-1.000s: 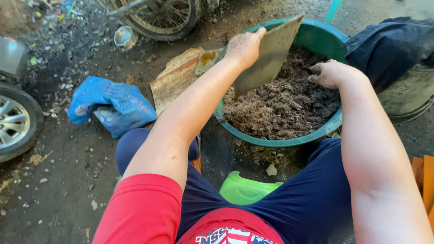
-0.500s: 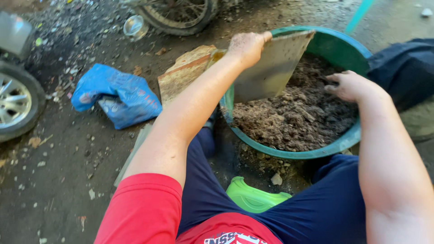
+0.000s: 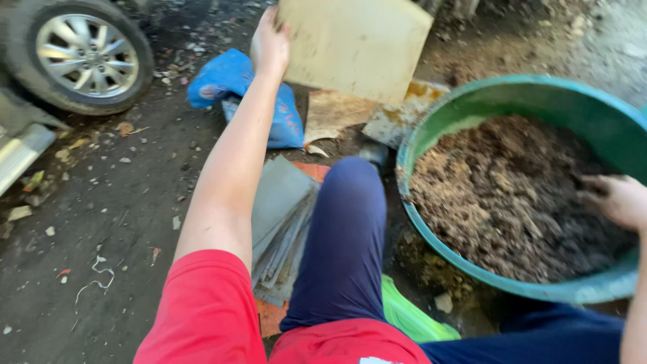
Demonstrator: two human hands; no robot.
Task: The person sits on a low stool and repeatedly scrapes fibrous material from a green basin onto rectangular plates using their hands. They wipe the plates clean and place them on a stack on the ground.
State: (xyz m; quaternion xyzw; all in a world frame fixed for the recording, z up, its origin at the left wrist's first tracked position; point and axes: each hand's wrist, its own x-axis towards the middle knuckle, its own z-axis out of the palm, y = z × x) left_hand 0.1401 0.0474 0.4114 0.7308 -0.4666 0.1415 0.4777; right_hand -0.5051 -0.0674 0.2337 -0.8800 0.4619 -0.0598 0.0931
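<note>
Since half a sec ago the flat tan board [image 3: 356, 47] has come out of the green tub [image 3: 431, 135] and swung up and to the left, well clear of the rim. From left to right: a car wheel [image 3: 87, 57] at the edge, a blue bag [image 3: 232, 81] on the dirt ground, a stack of grey slabs [image 3: 283, 222] beside the knee. Left hand [image 3: 269, 44] is clamped on the board's left edge, holding it raised above the bag. Right hand [image 3: 617, 199] sits in the brown soil mix [image 3: 499, 195] w/ fingers curled; whether it grips anything I can't tell, view's too blurred. Risk: one-handed edge grip on a wide board could slip, dropping it onto the slabs or the leg.
</note>
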